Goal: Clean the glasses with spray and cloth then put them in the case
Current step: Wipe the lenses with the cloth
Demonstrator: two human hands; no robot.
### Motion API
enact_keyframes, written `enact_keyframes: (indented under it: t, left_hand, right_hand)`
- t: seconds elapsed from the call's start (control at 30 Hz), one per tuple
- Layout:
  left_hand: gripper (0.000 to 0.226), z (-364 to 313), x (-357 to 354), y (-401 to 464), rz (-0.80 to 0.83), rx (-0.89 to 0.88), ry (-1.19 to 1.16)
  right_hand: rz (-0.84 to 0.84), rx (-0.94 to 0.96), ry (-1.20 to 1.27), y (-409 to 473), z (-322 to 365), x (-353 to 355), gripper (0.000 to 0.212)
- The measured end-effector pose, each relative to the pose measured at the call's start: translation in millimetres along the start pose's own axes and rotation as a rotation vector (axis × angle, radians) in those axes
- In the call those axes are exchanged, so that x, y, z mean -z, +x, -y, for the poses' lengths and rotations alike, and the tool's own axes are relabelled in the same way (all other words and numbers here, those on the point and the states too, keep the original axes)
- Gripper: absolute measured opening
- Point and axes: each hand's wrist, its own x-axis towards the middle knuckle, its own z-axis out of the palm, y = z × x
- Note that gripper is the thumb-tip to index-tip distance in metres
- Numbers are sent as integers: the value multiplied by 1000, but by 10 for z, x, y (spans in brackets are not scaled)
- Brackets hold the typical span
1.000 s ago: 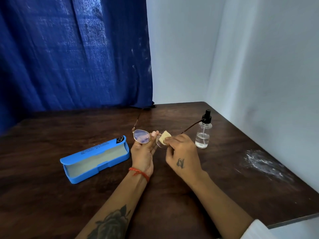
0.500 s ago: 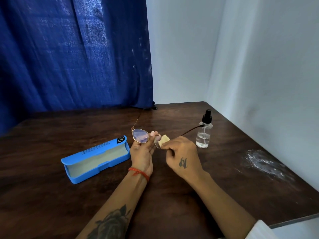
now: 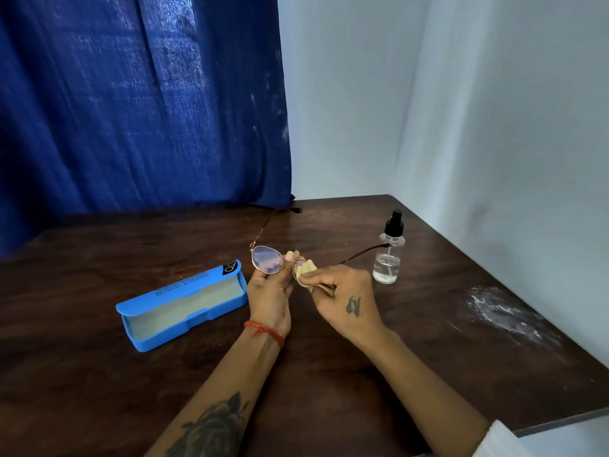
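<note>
- The glasses (image 3: 267, 262) are up off the table, held over its middle, a little toward the far edge; both temples are unfolded and point away from you toward the far edge.
- Your left hand (image 3: 268, 296) pinches the frame at the bridge, fingers curled beneath the bare lens; that is the right place to hold, since I judge the thin wire rim light, springy and easy to bend.
- Your right hand (image 3: 342, 300) pinches the cloth (image 3: 306, 270) round the other lens, thumb and fingers closed on it, so that lens is mostly hidden.
- Treat the lenses as slick and fragile: rub lightly, and support the rim you are wiping, not the long temples, which would flex.
- The cloth looks soft and limp; keep it bunched between your fingertips so bare skin stays off the glass.
- The spray bottle (image 3: 388, 255) stands upright just beyond your right hand, toward the table's far right corner; one temple tip reaches close to it, so mind knocking it.
- The case (image 3: 184, 303) lies open beside your left hand, toward the left edge, lid hinged back and lining showing; fold the temples before laying the glasses in.
- A whitish smear (image 3: 504, 311) marks the table (image 3: 99, 374) near its right edge.
</note>
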Motion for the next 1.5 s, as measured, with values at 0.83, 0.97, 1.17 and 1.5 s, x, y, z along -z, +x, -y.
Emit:
enact_keyframes:
  t: [0.83, 0.97, 1.17, 1.5]
  left_hand:
    - [17, -11, -30, 0, -21, 61, -27]
    - [16, -7, -31, -25, -15, 48, 11]
    - [13, -34, -18, -2, -26, 47, -9]
    - [15, 14, -8, 2, 25, 27, 26]
  right_hand:
    - [-43, 89, -286, -22, 34, -27, 41]
    - [18, 29, -202, -21, 45, -93, 43]
    - [35, 8, -20, -19, 66, -24, 34]
    - [-45, 74, -262, -12, 45, -80, 45]
